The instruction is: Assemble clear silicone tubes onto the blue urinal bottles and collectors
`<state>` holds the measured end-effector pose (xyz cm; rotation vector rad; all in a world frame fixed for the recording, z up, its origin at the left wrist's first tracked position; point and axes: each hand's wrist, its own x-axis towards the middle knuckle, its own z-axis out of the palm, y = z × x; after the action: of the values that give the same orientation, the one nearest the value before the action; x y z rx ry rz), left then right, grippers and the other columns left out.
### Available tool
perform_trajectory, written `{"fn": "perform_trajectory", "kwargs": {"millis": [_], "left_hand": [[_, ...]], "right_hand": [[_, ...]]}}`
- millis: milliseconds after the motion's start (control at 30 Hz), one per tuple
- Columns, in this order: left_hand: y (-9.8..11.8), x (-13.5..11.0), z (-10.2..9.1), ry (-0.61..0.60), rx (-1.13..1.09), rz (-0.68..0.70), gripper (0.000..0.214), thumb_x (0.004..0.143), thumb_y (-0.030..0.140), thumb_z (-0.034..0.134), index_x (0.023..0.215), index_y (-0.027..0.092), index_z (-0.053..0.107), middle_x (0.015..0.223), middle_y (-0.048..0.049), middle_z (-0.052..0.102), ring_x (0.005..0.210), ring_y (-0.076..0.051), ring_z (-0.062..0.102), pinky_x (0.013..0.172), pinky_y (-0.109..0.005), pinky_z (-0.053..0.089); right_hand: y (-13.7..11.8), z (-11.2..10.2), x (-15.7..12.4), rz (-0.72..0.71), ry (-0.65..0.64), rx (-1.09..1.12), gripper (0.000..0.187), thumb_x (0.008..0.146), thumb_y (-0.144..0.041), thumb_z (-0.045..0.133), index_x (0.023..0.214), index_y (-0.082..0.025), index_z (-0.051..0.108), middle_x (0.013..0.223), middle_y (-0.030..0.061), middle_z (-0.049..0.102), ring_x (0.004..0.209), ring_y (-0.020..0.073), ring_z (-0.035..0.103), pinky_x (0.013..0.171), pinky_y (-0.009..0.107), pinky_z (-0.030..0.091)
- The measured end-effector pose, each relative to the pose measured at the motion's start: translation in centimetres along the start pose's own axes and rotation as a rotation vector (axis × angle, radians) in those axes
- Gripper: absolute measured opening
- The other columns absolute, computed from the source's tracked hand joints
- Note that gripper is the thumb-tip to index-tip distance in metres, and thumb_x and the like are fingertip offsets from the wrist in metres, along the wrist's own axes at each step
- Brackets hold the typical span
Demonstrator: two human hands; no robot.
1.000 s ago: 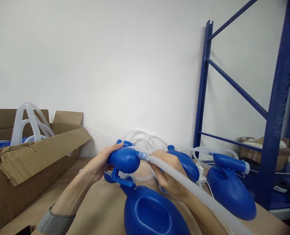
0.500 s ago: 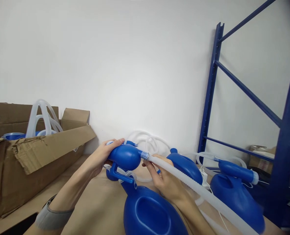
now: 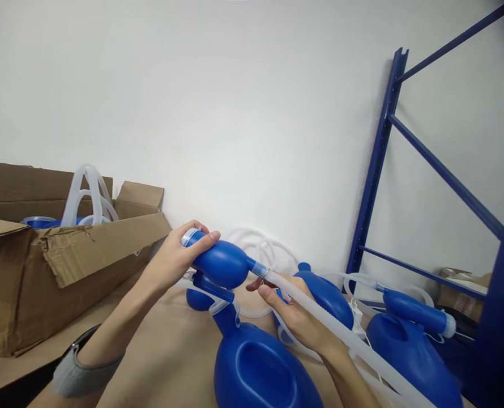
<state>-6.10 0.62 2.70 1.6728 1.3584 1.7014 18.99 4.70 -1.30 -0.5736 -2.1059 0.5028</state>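
My left hand [image 3: 183,252] is wrapped round a blue bulb-shaped plastic receptacle [image 3: 224,265] with a clear collar at its far end. Its narrow spout sits inside the end of a translucent ribbed hose [image 3: 315,311]. Just below that joint, a thin metal wire clamp [image 3: 265,274] circles the hose, pinched between thumb and fingers of my right hand [image 3: 300,317]. The hose runs down to the right over my right forearm. Under the receptacle stands a large blue plastic bottle [image 3: 264,377], whose neck has a blue cap on a clear strap.
An open cardboard box [image 3: 86,249] at left holds blue parts and looped clear tubes [image 3: 93,192]. More blue bottles [image 3: 326,294] with coiled hoses lie on the brown surface to the right. A dark blue metal rack [image 3: 373,170] rises against the white wall.
The wire clamp has moved down the hose, away from the receptacle's spout, with my right hand. The view has shifted slightly. My left hand keeps its grip on the receptacle.
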Motion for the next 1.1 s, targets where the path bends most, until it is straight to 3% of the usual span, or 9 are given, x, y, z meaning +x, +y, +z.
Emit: {"fn": "perform_trajectory", "kwargs": {"millis": [367, 500, 633, 700, 767, 833, 900, 967, 1100], "left_hand": [[-0.8, 0.3, 0.5, -0.026, -0.104, -0.105, 0.058, 0.071, 0.072, 0.071, 0.104, 0.024, 0.064, 0.098, -0.0025, 0.065, 0.084, -0.021, 0.061, 0.067, -0.027, 0.048], [-0.5, 0.1, -0.2, -0.151, -0.419, -0.225, 0.072, 0.077, 0.073, 0.064, 0.134, 0.029, 0.057, 0.120, -0.0081, 0.066, 0.099, -0.027, 0.065, 0.074, -0.033, 0.057], [-1.1, 0.9, 0.0, -0.337, -0.987, -0.290, 0.071, 0.087, 0.065, 0.058, 0.137, 0.016, 0.055, 0.114, -0.0144, 0.069, 0.092, -0.023, 0.070, 0.077, -0.032, 0.063], [-2.1, 1.3, 1.4, -0.200, -1.202, -0.305, 0.051, 0.093, 0.045, 0.057, 0.130, 0.012, 0.057, 0.112, -0.0151, 0.070, 0.092, -0.019, 0.071, 0.078, -0.025, 0.063], [-3.2, 1.2, 3.7, -0.019, -1.154, -0.402, 0.027, 0.090, 0.019, 0.058, 0.117, 0.012, 0.060, 0.108, -0.0131, 0.071, 0.091, -0.016, 0.073, 0.076, -0.020, 0.062], [-4.0, 0.3, 6.1, -0.184, -0.817, -0.587, 0.014, 0.084, 0.019, 0.067, 0.096, 0.012, 0.065, 0.099, -0.0112, 0.071, 0.082, -0.018, 0.074, 0.067, -0.023, 0.062], [-3.9, -0.9, 7.7, -0.597, -0.493, -0.541, 0.024, 0.082, 0.033, 0.075, 0.091, 0.012, 0.069, 0.096, -0.0105, 0.072, 0.077, -0.019, 0.073, 0.059, -0.023, 0.058], [-3.0, -2.1, 8.3, -0.846, -0.343, -0.427, 0.039, 0.081, 0.048, 0.077, 0.101, 0.014, 0.072, 0.097, -0.0092, 0.072, 0.077, -0.017, 0.072, 0.061, -0.021, 0.056], [-1.3, -2.9, 7.2, -0.753, -0.444, -0.356, 0.058, 0.084, 0.063, 0.067, 0.123, 0.020, 0.066, 0.110, -0.0099, 0.069, 0.080, -0.017, 0.072, 0.062, -0.022, 0.056]], "right_hand": [[0.0, 0.1, 0.3, 0.067, 0.198, 0.249, 0.033, 0.085, -0.043, 0.076, 0.113, -0.024, 0.076, 0.104, 0.0072, 0.077, 0.093, 0.0237, 0.073, 0.081, 0.032, 0.060], [0.3, 0.1, 0.2, 0.068, 0.286, 0.287, 0.035, 0.088, -0.045, 0.073, 0.114, -0.022, 0.077, 0.091, 0.0070, 0.078, 0.083, 0.0223, 0.074, 0.079, 0.035, 0.062], [0.8, -0.2, 0.3, 0.067, 0.490, 0.353, 0.036, 0.085, -0.044, 0.077, 0.112, -0.021, 0.078, 0.088, 0.0070, 0.079, 0.076, 0.0215, 0.075, 0.076, 0.036, 0.065], [0.9, -0.1, 0.4, 0.058, 0.614, 0.426, 0.038, 0.083, -0.045, 0.079, 0.111, -0.019, 0.077, 0.088, 0.0081, 0.079, 0.077, 0.0228, 0.076, 0.077, 0.037, 0.065], [0.9, 0.2, 0.5, 0.057, 0.711, 0.504, 0.041, 0.083, -0.046, 0.079, 0.113, -0.018, 0.077, 0.089, 0.0087, 0.080, 0.080, 0.0237, 0.076, 0.079, 0.038, 0.065], [0.7, 0.5, 0.4, 0.063, 0.740, 0.480, 0.042, 0.084, -0.047, 0.077, 0.115, -0.018, 0.076, 0.092, 0.0092, 0.080, 0.082, 0.0246, 0.077, 0.081, 0.040, 0.064], [0.4, 0.7, 0.2, 0.051, 0.697, 0.333, 0.040, 0.085, -0.044, 0.076, 0.116, -0.018, 0.076, 0.097, 0.0104, 0.080, 0.087, 0.0272, 0.077, 0.085, 0.043, 0.064], [0.1, 0.7, -0.1, -0.007, 0.618, 0.178, 0.034, 0.087, -0.039, 0.075, 0.114, -0.019, 0.078, 0.100, 0.0110, 0.080, 0.093, 0.0295, 0.076, 0.087, 0.044, 0.063], [-0.4, 0.8, -0.6, -0.164, 0.579, 0.037, 0.026, 0.090, -0.030, 0.071, 0.115, -0.022, 0.078, 0.101, 0.0074, 0.080, 0.091, 0.0265, 0.077, 0.083, 0.039, 0.064]]}}
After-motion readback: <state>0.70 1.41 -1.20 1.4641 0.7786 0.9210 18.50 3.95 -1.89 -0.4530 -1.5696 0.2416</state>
